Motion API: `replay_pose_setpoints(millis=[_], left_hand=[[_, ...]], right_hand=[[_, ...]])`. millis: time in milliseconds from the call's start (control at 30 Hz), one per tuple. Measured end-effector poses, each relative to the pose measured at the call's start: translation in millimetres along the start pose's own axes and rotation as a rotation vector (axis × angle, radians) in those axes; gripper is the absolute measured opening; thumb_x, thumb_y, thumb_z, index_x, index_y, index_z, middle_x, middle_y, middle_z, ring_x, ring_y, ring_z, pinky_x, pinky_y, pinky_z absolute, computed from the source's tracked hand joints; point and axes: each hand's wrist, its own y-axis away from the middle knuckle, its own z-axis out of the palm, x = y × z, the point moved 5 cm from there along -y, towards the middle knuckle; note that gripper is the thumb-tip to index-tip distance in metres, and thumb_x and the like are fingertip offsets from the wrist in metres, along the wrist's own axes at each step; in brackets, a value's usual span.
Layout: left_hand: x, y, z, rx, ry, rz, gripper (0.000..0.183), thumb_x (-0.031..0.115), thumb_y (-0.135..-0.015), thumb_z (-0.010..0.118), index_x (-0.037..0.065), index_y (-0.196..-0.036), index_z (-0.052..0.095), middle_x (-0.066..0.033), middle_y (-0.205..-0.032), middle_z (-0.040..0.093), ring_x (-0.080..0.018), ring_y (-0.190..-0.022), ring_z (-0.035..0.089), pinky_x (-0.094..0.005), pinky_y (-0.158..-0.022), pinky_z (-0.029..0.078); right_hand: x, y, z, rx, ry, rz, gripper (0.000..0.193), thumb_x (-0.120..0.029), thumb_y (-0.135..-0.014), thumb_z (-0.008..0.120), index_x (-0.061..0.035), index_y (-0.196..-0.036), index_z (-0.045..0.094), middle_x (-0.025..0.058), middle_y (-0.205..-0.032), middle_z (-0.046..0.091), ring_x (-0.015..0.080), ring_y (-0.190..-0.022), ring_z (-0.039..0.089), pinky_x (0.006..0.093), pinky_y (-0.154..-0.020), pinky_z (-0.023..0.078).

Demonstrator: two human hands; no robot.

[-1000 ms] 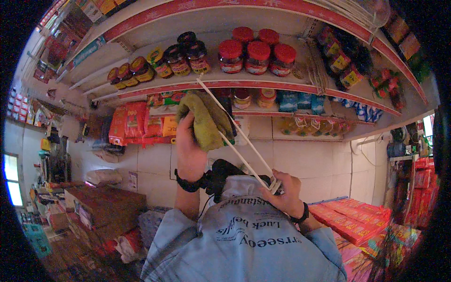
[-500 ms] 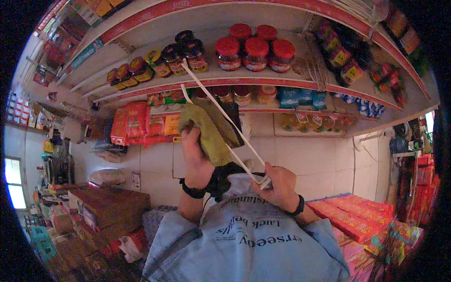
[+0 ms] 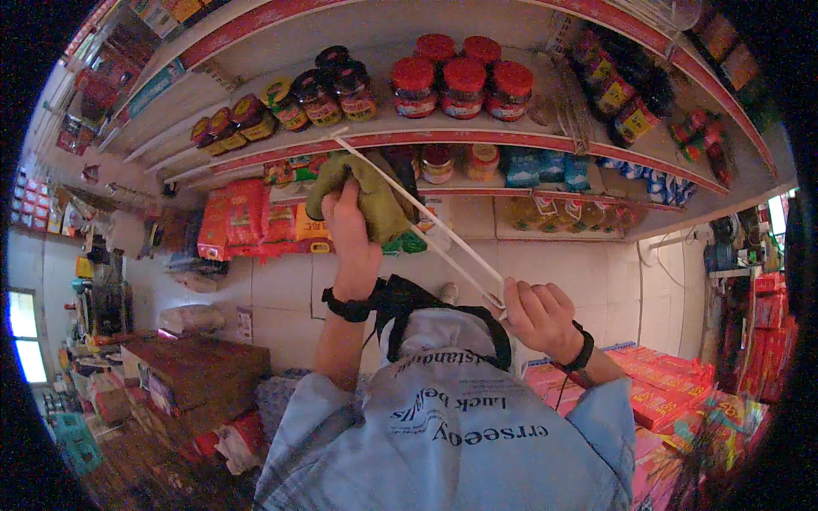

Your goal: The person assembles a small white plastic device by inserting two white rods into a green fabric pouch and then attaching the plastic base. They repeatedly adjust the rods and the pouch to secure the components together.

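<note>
My right hand (image 3: 543, 317), a black band at its wrist, is closed around the near end of a long, narrow white frame (image 3: 426, 213). The frame's two thin bars slant up and left to the lower shelf edge. In my left hand (image 3: 350, 230) is a folded olive-green cloth (image 3: 383, 204), with the fingers wrapped into it. One bar passes across the cloth's right side, while the other runs in behind it. Whether the cloth grips that second bar is hidden. Another dark band circles my left wrist.
Ahead, a shelf (image 3: 460, 136) with a red edge strip holds red-lidded jars (image 3: 464, 85) and dark-lidded jars (image 3: 317, 98). Red packets (image 3: 234, 217) hang at left below it. A brown box (image 3: 196, 375) stands lower left, and red cartons (image 3: 648, 383) lie at right.
My right hand has moved right with the frame's near end. The frame's far end has dropped from the jars to the shelf edge, and my left hand has lifted the cloth slightly.
</note>
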Motion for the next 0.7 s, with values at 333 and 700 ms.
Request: replay_pose_setpoints(millis=[333, 700], left_hand=[[18, 12, -5, -0.154, 0.273, 0.005, 0.021, 0.020, -0.087, 0.043, 0.007, -0.102, 0.048, -0.0027, -0.095, 0.053, -0.0135, -0.085, 0.054, -0.0280, -0.073, 0.046], [21, 11, -11, 0.025, 0.331, 0.050, 0.024, 0.020, -0.085, 0.049, 0.006, -0.105, 0.048, -0.0042, -0.098, 0.052, -0.0173, -0.087, 0.054, -0.0320, -0.074, 0.047]], right_hand=[[2, 24, 49, -0.042, -0.958, 0.843, 0.043, -0.017, -0.062, 0.073, -0.0013, -0.095, 0.051, 0.0098, -0.068, 0.052, 0.0193, -0.053, 0.050, 0.0270, -0.046, 0.041], [-12, -3, 35, 0.074, -0.335, 0.214, 0.051, -0.015, -0.059, 0.073, 0.0020, -0.099, 0.048, 0.0076, -0.066, 0.050, 0.0196, -0.047, 0.045, 0.0296, -0.039, 0.035]])
